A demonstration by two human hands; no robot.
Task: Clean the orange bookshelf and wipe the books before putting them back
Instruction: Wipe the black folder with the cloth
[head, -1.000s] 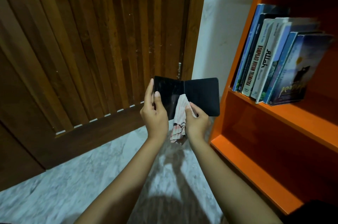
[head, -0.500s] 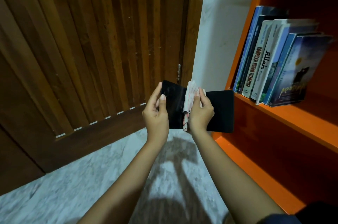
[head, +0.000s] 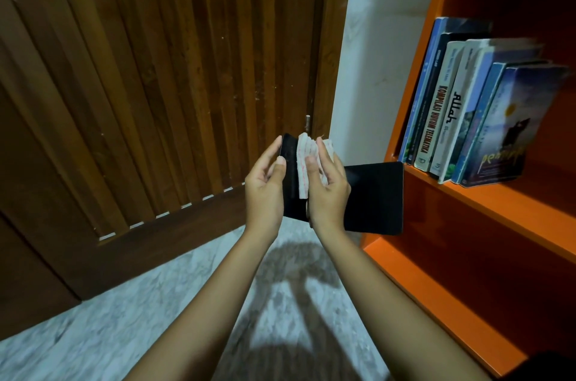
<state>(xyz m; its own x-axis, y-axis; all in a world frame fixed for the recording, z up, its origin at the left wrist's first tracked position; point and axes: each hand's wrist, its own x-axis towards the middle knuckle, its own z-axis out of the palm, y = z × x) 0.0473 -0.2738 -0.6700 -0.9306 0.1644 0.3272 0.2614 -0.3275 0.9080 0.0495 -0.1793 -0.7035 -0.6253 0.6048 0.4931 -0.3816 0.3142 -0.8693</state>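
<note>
Beside the bookshelf (head: pixel 498 209), my left hand (head: pixel 265 190) is gripping the book (head: pixel 374 197) steady so my right hand (head: pixel 328 190), clutching the cloth (head: pixel 304 162), can wipe it.

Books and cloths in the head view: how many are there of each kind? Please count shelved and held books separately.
Shelved books on the orange bookshelf: 6
Black book, held open by the left hand: 1
Cloth, in the right hand: 1
Total: 8

Open black book (head: pixel 374 197), white cloth (head: pixel 304 162) against it, books (head: pixel 473 119) leaning on orange bookshelf (head: pixel 498 209)
</note>
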